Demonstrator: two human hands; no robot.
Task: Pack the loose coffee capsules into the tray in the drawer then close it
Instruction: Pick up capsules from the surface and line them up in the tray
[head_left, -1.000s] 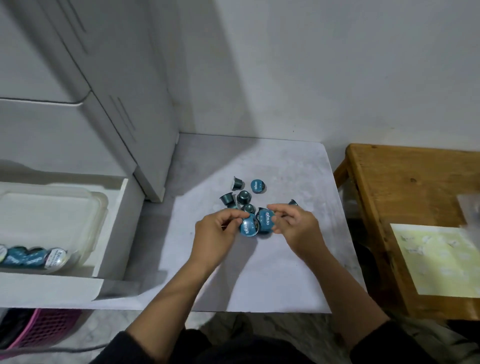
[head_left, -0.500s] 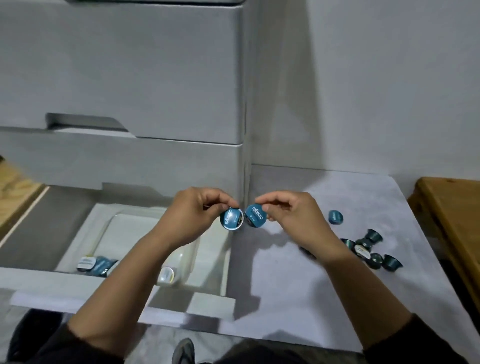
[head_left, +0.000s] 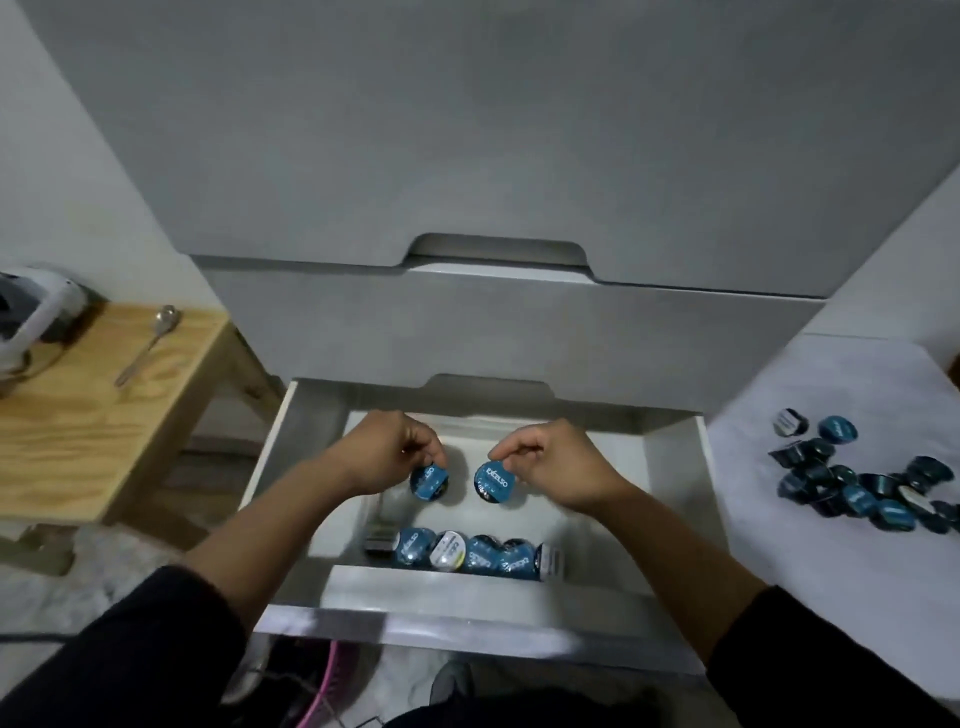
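- A metal spoon is lying on the wooden side table left of the open drawer
- Left hand is pinching one round blue capsule; right hand is pinching another, both over the white tray
- Five capsules are sitting in a row along its near edge
- A loose pile is lying on the counter, right

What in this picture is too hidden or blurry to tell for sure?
Head view:
- Row of capsules in the tray: its near side is behind the drawer front.
- Loose pile: cut by the right edge, count unclear.
- Appliance on the wooden table: cut by the left edge.
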